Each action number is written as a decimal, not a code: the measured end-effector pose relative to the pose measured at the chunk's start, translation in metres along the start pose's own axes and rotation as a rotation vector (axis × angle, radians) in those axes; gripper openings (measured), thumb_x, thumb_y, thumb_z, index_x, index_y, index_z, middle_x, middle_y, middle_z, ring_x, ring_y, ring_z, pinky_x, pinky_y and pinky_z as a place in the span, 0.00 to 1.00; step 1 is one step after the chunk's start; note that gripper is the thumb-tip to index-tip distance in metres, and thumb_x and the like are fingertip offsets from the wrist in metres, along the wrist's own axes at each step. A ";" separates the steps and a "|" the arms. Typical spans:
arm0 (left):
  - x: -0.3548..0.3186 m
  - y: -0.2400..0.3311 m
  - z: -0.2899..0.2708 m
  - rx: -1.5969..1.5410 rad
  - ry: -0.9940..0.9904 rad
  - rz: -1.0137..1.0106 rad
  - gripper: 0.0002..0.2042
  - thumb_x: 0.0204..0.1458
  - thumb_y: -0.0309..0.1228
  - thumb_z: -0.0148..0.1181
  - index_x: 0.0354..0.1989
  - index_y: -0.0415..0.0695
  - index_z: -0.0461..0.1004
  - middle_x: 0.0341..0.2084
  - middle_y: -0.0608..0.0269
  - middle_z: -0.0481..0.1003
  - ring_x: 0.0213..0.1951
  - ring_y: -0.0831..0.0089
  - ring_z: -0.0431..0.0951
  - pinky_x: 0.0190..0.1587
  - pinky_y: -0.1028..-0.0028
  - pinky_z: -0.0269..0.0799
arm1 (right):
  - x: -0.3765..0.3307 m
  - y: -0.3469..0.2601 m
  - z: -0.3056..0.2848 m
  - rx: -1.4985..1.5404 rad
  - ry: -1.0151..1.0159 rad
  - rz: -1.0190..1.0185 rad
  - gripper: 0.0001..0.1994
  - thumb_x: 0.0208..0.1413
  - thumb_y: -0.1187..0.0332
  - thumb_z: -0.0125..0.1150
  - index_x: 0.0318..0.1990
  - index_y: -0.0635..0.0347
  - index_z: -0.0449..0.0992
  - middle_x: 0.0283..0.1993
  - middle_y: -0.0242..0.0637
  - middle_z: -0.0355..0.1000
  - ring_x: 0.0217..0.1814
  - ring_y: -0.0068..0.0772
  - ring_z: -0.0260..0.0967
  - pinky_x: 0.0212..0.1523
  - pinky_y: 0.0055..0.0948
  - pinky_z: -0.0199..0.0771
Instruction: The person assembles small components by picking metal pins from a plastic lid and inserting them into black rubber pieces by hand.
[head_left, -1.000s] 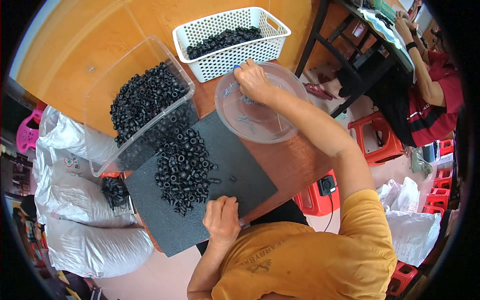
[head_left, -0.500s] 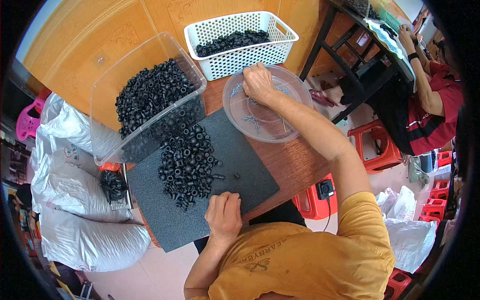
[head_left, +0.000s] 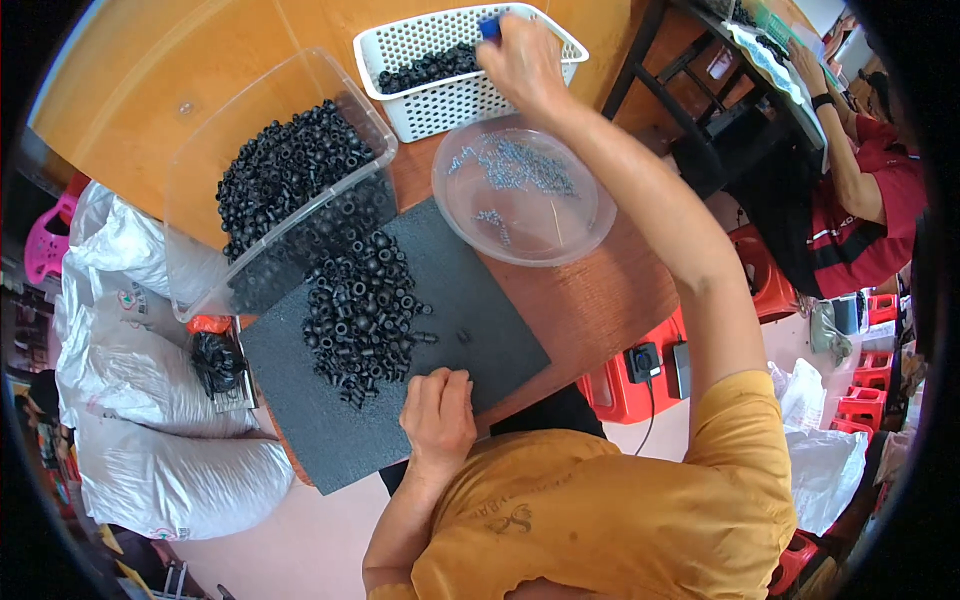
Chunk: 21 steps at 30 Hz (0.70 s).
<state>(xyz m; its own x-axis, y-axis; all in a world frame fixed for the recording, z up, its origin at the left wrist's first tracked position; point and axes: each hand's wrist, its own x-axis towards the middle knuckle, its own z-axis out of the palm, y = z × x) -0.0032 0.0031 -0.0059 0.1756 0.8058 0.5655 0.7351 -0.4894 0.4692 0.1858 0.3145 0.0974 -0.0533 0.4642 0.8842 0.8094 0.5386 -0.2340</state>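
Note:
Over the right part of the white perforated basket (head_left: 410, 118), my right hand (head_left: 528, 68) is closed on a small blue object (head_left: 489, 28) whose kind I cannot make out. Black rubber-like parts (head_left: 432, 68) lie in that basket. Below it, a clear round tray (head_left: 520, 240) holds many tiny bluish pieces (head_left: 535, 165). My left hand (head_left: 438, 415) rests curled at the near edge of the dark mat (head_left: 300, 430); what its fingers hold, if anything, is hidden. Just beyond it lies a heap of black ring-like parts (head_left: 362, 315), with a loose one (head_left: 462, 335) to its right.
A clear plastic bin (head_left: 290, 238), tipped toward the mat, holds more black parts. White sacks (head_left: 180, 490) stand left of the wooden table (head_left: 600, 310). A red stool (head_left: 610, 385) with a black device is at the right. Another person (head_left: 870, 220) works at the far right.
My right hand has risen from the round tray to above the white basket, carrying the blue object. The tray's tiny pieces are now uncovered. My left hand stays by the mat's edge.

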 end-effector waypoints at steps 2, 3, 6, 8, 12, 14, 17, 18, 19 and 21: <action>0.000 0.002 0.000 -0.002 -0.004 0.008 0.11 0.36 0.17 0.61 0.31 0.38 0.72 0.28 0.55 0.70 0.27 0.59 0.70 0.26 0.69 0.66 | 0.019 -0.004 -0.004 -0.008 0.172 -0.114 0.09 0.40 0.69 0.52 0.18 0.68 0.67 0.21 0.58 0.67 0.26 0.60 0.65 0.31 0.52 0.63; 0.001 0.002 0.000 0.007 0.003 0.015 0.11 0.36 0.18 0.61 0.31 0.38 0.72 0.28 0.55 0.70 0.27 0.59 0.70 0.27 0.69 0.67 | 0.022 -0.007 -0.007 -0.043 0.095 -0.057 0.12 0.40 0.65 0.57 0.22 0.68 0.70 0.23 0.56 0.68 0.29 0.58 0.66 0.32 0.48 0.65; -0.001 0.000 0.000 0.007 -0.010 -0.007 0.11 0.37 0.18 0.60 0.32 0.38 0.73 0.29 0.55 0.70 0.28 0.59 0.70 0.28 0.68 0.67 | -0.006 -0.022 -0.015 0.038 -0.128 0.034 0.12 0.41 0.65 0.57 0.22 0.68 0.71 0.23 0.56 0.68 0.28 0.58 0.67 0.31 0.48 0.65; -0.002 0.000 0.001 0.015 -0.012 -0.025 0.11 0.37 0.18 0.60 0.33 0.38 0.73 0.29 0.55 0.70 0.29 0.59 0.70 0.28 0.68 0.67 | -0.042 -0.033 -0.030 0.137 -0.393 0.084 0.10 0.42 0.68 0.55 0.20 0.69 0.68 0.21 0.56 0.66 0.26 0.57 0.66 0.28 0.47 0.64; 0.002 0.000 0.002 0.075 0.039 0.023 0.12 0.38 0.18 0.57 0.35 0.37 0.74 0.29 0.57 0.70 0.26 0.63 0.69 0.25 0.72 0.67 | -0.101 -0.036 -0.064 0.117 -0.633 0.109 0.12 0.44 0.67 0.59 0.23 0.71 0.68 0.22 0.54 0.66 0.27 0.53 0.67 0.27 0.41 0.65; 0.001 0.002 0.001 0.143 0.017 0.028 0.13 0.38 0.18 0.56 0.36 0.38 0.74 0.28 0.59 0.70 0.26 0.65 0.68 0.24 0.73 0.66 | -0.113 -0.036 -0.078 0.147 -0.785 0.287 0.12 0.42 0.68 0.61 0.23 0.70 0.69 0.23 0.53 0.67 0.28 0.52 0.67 0.29 0.41 0.65; -0.003 0.006 0.004 0.175 0.004 -0.044 0.13 0.37 0.18 0.61 0.34 0.40 0.75 0.28 0.59 0.71 0.29 0.63 0.70 0.28 0.71 0.67 | -0.128 -0.030 -0.088 0.196 -0.817 0.255 0.12 0.41 0.67 0.63 0.23 0.69 0.70 0.24 0.52 0.68 0.32 0.51 0.68 0.31 0.40 0.65; -0.004 0.005 0.005 0.174 0.005 -0.041 0.13 0.37 0.18 0.61 0.34 0.40 0.75 0.28 0.59 0.71 0.29 0.63 0.70 0.28 0.71 0.67 | -0.130 -0.030 -0.087 0.194 -0.814 0.254 0.12 0.41 0.67 0.63 0.23 0.69 0.70 0.24 0.52 0.68 0.32 0.51 0.68 0.31 0.40 0.65; -0.004 0.005 0.005 0.174 0.013 -0.039 0.13 0.36 0.18 0.61 0.35 0.40 0.75 0.28 0.58 0.70 0.29 0.63 0.70 0.28 0.71 0.67 | -0.132 -0.031 -0.086 0.170 -0.866 0.228 0.12 0.41 0.67 0.63 0.22 0.68 0.70 0.24 0.51 0.68 0.33 0.51 0.68 0.32 0.41 0.65; -0.004 0.004 0.004 0.170 0.021 -0.030 0.14 0.36 0.18 0.61 0.35 0.41 0.75 0.28 0.58 0.70 0.29 0.63 0.70 0.28 0.71 0.67 | -0.136 -0.035 -0.083 0.139 -0.912 0.205 0.11 0.40 0.67 0.63 0.22 0.67 0.70 0.25 0.50 0.69 0.33 0.51 0.67 0.34 0.41 0.66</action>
<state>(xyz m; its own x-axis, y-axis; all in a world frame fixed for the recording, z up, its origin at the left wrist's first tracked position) 0.0021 -0.0008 -0.0087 0.1398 0.8111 0.5680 0.8402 -0.4006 0.3653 0.2134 0.1739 0.0189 -0.4020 0.8984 0.1769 0.7797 0.4372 -0.4483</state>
